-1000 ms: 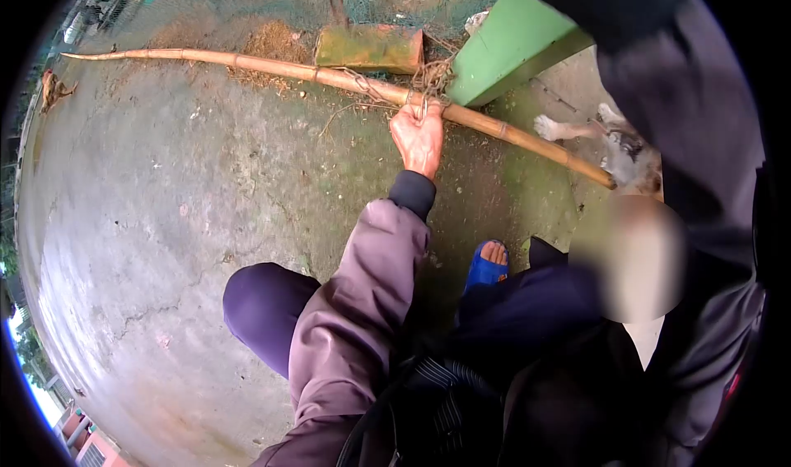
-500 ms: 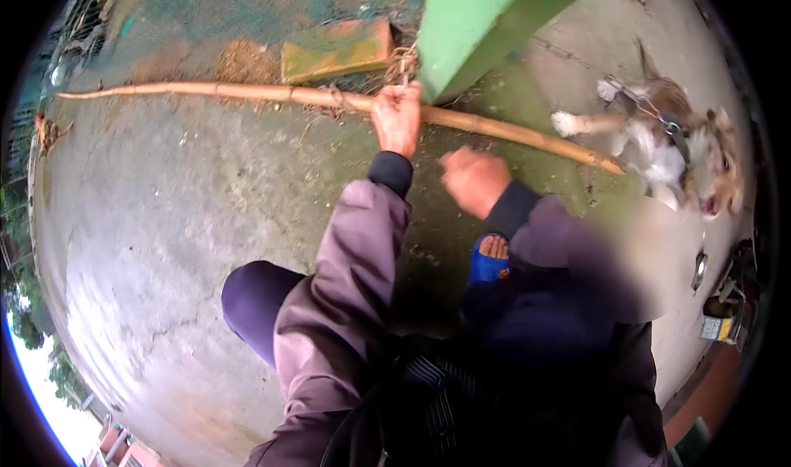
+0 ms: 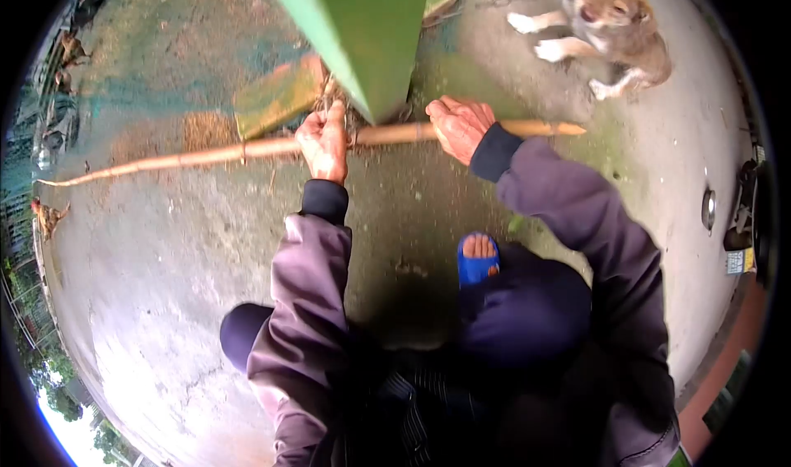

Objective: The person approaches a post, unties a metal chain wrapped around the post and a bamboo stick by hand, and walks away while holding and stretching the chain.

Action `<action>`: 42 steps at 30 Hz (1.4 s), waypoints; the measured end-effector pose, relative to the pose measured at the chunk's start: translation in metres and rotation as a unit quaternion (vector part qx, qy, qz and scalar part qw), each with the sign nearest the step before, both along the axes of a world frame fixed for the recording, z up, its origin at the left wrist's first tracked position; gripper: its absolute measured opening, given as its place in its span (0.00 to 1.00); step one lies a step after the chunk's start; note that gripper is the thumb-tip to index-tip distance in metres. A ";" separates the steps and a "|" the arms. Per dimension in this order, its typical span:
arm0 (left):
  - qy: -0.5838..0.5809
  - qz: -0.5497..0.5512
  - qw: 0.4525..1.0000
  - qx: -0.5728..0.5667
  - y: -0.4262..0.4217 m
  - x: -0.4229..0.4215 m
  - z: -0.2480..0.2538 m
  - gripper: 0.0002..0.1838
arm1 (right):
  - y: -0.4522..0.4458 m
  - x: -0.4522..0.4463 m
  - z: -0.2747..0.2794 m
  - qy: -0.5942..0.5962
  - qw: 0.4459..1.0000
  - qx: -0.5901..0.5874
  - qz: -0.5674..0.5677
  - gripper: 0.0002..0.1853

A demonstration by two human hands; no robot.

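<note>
A long bamboo pole (image 3: 202,156) lies crosswise in front of me, along the lower edge of green netting (image 3: 156,105). My left hand (image 3: 324,144) overlaps the pole just left of a green post (image 3: 371,39). Its thumb and fingers are pinched together near a tangle of dry strands, but what they hold is too small to name. To the right of the post, my right hand (image 3: 463,127) is curled closed in front of the pole. Whether it grips the pole or something thin is hidden. A mossy brick (image 3: 276,100) rests on the netting behind the pole.
A dog (image 3: 614,30) on a chain (image 3: 515,2) sits at the upper right. A chicken (image 3: 49,217) stands by the pole's far left tip. My foot in a blue sandal (image 3: 478,261) is on the concrete floor (image 3: 181,277). A metal bowl (image 3: 709,209) stands at the right.
My right hand has moved up from below the pole to in front of it. The left hand stays pinched by the post. The dog has turned and now sits up. The view has shifted.
</note>
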State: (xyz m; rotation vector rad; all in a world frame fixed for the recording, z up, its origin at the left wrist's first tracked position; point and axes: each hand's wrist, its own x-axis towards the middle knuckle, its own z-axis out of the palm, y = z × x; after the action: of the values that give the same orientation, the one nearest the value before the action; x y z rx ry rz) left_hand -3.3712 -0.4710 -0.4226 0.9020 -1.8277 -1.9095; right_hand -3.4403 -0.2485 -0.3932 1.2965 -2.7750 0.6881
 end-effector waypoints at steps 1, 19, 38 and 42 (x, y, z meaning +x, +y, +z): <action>-0.006 0.016 1.000 0.003 -0.003 -0.020 -0.002 0.15 | -0.003 -0.021 -0.014 0.000 1.000 -0.004 -0.001 0.05; -0.008 0.002 1.000 0.008 0.004 0.073 -0.036 0.08 | -0.012 0.006 -0.116 -0.381 0.924 0.017 -0.032 0.11; 0.000 0.060 0.990 -0.125 0.047 0.111 -0.011 0.08 | -0.093 0.074 -0.058 -0.315 0.935 -0.152 -0.064 0.10; 0.022 0.092 0.982 -0.165 0.078 0.119 -0.026 0.10 | -0.048 0.092 -0.022 -0.318 0.947 -0.042 -0.019 0.06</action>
State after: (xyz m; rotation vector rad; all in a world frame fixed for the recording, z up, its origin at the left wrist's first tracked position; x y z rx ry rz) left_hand -3.2525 -0.3930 -0.4486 0.8724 -1.8878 -1.4497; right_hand -3.3484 -0.2970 -0.4155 1.1531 -3.1719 1.4285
